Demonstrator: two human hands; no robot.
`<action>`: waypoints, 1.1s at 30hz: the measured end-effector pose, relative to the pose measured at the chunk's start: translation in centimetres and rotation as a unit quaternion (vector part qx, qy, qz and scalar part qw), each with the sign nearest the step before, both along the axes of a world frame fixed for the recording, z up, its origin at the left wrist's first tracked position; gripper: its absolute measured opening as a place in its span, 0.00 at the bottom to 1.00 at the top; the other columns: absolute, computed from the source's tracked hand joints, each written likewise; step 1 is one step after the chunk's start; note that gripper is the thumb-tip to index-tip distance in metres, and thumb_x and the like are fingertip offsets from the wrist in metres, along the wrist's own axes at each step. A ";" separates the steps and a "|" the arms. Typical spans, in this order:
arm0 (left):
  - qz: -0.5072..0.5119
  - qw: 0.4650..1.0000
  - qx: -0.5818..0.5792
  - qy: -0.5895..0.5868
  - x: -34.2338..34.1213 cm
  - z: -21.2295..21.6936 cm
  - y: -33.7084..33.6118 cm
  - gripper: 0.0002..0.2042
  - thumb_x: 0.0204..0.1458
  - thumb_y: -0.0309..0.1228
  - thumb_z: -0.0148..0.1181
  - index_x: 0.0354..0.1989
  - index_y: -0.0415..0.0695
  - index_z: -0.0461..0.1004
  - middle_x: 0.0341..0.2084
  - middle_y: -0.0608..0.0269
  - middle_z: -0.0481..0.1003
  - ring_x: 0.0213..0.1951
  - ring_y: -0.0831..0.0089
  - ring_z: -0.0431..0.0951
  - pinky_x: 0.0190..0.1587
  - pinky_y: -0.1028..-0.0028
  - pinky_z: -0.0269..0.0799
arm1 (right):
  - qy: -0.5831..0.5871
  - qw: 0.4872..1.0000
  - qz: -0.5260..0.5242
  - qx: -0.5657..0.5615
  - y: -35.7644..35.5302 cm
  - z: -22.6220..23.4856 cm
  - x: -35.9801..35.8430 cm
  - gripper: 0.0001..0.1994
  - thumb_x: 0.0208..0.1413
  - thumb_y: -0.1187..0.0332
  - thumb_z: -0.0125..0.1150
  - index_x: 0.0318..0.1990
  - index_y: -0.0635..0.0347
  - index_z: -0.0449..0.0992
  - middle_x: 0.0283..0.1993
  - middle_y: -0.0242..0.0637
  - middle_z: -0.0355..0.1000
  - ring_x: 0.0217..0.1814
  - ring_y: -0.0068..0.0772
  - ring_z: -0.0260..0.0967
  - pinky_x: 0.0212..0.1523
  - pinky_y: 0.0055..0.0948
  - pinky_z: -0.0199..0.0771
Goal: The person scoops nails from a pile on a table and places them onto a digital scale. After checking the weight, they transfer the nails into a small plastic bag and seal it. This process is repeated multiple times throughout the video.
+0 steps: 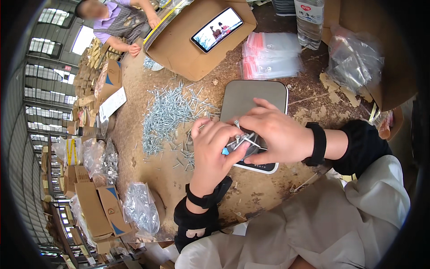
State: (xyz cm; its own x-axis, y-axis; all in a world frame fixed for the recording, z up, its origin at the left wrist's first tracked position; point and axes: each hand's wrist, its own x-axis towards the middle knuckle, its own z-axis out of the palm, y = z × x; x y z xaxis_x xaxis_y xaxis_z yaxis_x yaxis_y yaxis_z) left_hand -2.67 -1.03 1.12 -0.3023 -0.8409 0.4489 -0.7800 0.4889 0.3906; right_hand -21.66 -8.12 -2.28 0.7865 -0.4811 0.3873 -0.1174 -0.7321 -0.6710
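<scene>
Over a flat digital scale (253, 92) with a grey-brown plate, both my hands come together around a small bunch of silver screws (251, 141). My left hand (211, 150) is curled, its thumb and fingers pressing on the screws from the left. From the right, my right hand (282, 136) closes around the same bunch, with its thumb low and one finger raised. A dark rounded thing shows beneath the screws, too covered to name. Just left of the scale spreads a loose pile of screws (165, 116) on the worn brown table (134, 89).
A phone (217, 30) lies in a cardboard tray (179, 56) at the back. Zip bags (271, 56), a water bottle (310, 22) and crumpled plastic (356, 60) are at back right. A bag of screws (141, 208) stands front left; a person (118, 22) works across the table.
</scene>
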 end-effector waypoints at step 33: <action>0.336 0.940 -0.032 0.046 13.3 -0.1 2.4 0.07 0.54 0.27 0.65 0.32 0.35 0.75 0.22 0.67 0.73 0.26 0.80 0.68 0.33 0.77 0.66 | -0.154 0.983 -0.068 -0.073 -5.6 1.2 -1.7 0.08 0.53 0.68 0.62 0.37 0.63 0.76 0.38 0.41 0.74 0.46 0.46 0.69 0.51 0.40 0.67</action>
State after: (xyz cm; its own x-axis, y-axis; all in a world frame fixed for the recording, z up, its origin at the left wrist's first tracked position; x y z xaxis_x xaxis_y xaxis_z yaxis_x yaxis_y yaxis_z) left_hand 10.63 1.33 1.05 0.3297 -0.7984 0.5038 -0.8860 -0.0774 0.4572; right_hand -23.36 -13.72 -1.10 0.5537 -0.4951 0.6696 -0.0281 -0.8147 -0.5792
